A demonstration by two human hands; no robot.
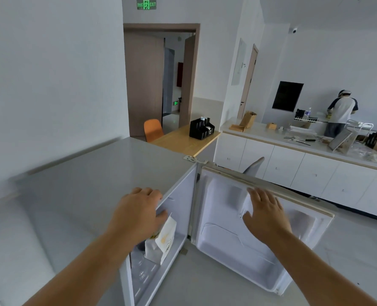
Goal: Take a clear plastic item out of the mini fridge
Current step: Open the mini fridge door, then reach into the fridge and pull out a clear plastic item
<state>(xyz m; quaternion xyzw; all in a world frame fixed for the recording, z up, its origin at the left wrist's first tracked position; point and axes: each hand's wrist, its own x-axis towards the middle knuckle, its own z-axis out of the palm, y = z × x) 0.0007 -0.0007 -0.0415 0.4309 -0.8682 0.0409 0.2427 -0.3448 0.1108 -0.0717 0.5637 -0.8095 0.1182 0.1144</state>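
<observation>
The grey mini fridge (pixel 90 180) stands below me with its door (pixel 231 246) swung wide open to the right. My left hand (pixel 139 213) rests on the front edge of the fridge top, fingers curled over the rim and holding nothing. My right hand (pixel 264 213) lies flat against the inner side of the door, fingers spread. Inside the fridge a white paper bag (pixel 161 241) with yellow print stands upright. Below and left of it lies something clear and plastic (pixel 141 268), only partly visible.
A wooden table (pixel 183 140) with a black organizer (pixel 201 128) and an orange chair (pixel 153 129) stands behind the fridge. A white counter (pixel 293 151) with cabinets runs along the right, cluttered with items. A person (pixel 339 113) stands at its far end.
</observation>
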